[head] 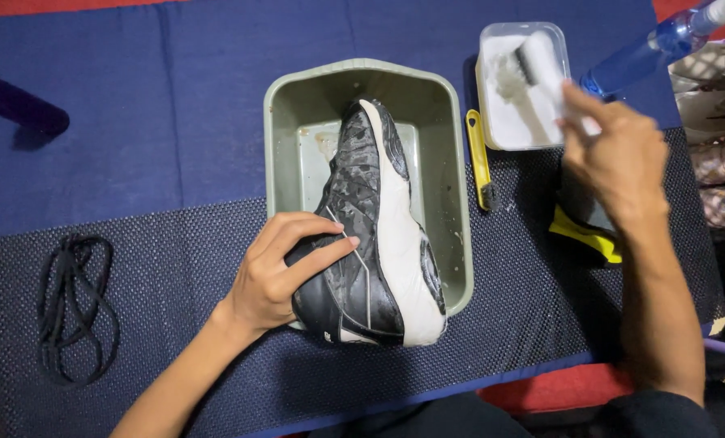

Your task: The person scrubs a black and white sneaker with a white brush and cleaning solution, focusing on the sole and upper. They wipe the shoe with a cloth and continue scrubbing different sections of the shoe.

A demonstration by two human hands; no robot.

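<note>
A person's left hand [277, 272] steadies a black-and-white sneaker [375, 235] lying on its side in a grey-green plastic basin [293, 122] at the middle of the tabletop, heel end propped over the basin's near rim. The fingers [322, 251] are curled over the black upper near the heel, thumb on top, in a firm, closed grip; the shoe's surface looks wet and glossy.

To the far right, the right hand [622, 154] holds a white brush [541, 61] down into a white tub [492, 97] of pale cleaning paste or foam — the fingers are wrapped around the handle, closed on it, though the grip itself is partly hidden behind the back of the hand. By the look of it, the step in hand is loading the brush with cleaner; the scrubbing that follows would call for carrying the brush back left to the sneaker while the left hand keeps it from sliding in the basin.

A yellow-handled brush [479, 158] lies between basin and tub. A blue spray bottle [646, 49] leans in at the far right corner, and a black-and-yellow cloth [585, 231] sits under the right wrist. Black laces [75, 308] lie coiled on the dark mesh mat [176, 268] at near left, well apart from the shoe — a dark cylinder [18, 105] rests on the blue cloth [160, 97] at far left.
</note>
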